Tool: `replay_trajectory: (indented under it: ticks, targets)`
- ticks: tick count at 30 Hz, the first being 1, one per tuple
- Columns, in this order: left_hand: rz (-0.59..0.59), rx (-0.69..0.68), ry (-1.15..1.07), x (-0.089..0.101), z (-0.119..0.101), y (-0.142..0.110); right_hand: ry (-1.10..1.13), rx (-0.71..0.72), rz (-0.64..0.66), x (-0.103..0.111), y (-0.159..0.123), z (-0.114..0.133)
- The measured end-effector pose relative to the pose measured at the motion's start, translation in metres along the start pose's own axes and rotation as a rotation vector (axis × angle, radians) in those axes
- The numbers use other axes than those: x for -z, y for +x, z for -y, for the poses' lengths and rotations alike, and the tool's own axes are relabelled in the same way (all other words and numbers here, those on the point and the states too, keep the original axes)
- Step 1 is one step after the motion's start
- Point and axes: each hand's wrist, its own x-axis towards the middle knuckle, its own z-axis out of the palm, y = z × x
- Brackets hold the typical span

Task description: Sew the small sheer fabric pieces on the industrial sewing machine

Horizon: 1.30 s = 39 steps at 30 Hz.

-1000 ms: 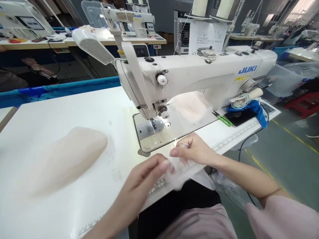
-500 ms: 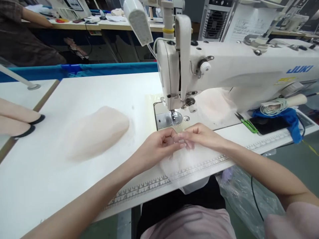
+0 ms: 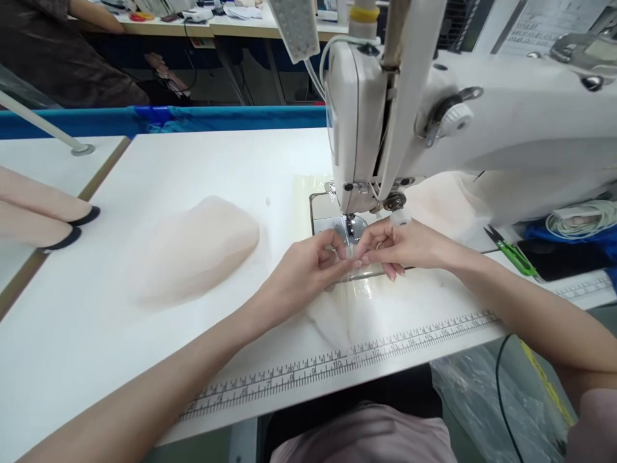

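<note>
My left hand (image 3: 321, 260) and my right hand (image 3: 398, 247) meet right in front of the needle of a white sewing machine (image 3: 359, 122). Both pinch the edge of a thin, sheer whitish fabric (image 3: 332, 318), which hangs down from the fingertips over the table towards the ruler strip. The pinched edge lies at the presser foot (image 3: 351, 222), partly hidden by my fingers; I cannot tell whether it is under the foot. To the left, a pale sheer fabric piece (image 3: 207, 247) lies on the white table.
More pale fabric (image 3: 448, 199) lies under the machine arm. Green thread snips (image 3: 515, 254) and a dark phone (image 3: 563, 260) sit at the right. A ruler strip (image 3: 337, 370) runs along the front edge. Two beige, black-tipped shapes (image 3: 43, 212) stick in from the left. Another person (image 3: 62, 51) is behind.
Both hands have moved forward from the table's front part to the needle area, carrying the sheer fabric. The view has come closer to the machine.
</note>
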Motion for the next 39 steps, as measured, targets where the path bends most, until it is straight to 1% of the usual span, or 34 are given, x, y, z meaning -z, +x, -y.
replay_trajectory:
  ticks: [1,3,5,7,10,14,22,29,32,36,39]
  targets:
    - [-0.03,-0.011,0.023,-0.001,0.003,-0.001,0.013,0.019,0.0,0.0,0.001,-0.002]
    - [-0.094,-0.051,0.094,-0.003,0.008,-0.003,0.012,0.063,-0.05,-0.004,0.001,-0.008]
    - [-0.154,-0.111,0.196,-0.005,0.013,-0.005,-0.034,0.126,-0.162,-0.011,0.001,-0.013]
    - [-0.203,-0.188,0.305,-0.008,0.017,-0.008,-0.121,0.222,-0.285,-0.019,-0.001,-0.016]
    - [-0.249,-0.304,0.406,-0.011,0.022,-0.01,-0.251,0.366,-0.389,-0.028,-0.003,-0.02]
    - [-0.274,-0.398,0.463,-0.013,0.026,-0.011,-0.314,0.465,-0.411,-0.031,-0.003,-0.023]
    - [-0.288,-0.437,0.503,-0.013,0.026,-0.011,-0.313,0.542,-0.409,-0.034,-0.003,-0.024]
    - [-0.322,-0.475,0.481,-0.012,0.024,-0.011,-0.318,0.534,-0.367,-0.033,-0.003,-0.025]
    - [-0.338,-0.482,0.459,-0.011,0.022,-0.012,-0.353,0.559,-0.358,-0.033,-0.004,-0.025]
    - [-0.335,-0.524,0.49,-0.009,0.023,-0.014,-0.437,0.661,-0.411,-0.034,-0.004,-0.026]
    - [-0.324,-0.576,0.512,-0.008,0.022,-0.014,-0.498,0.769,-0.51,-0.034,-0.004,-0.027]
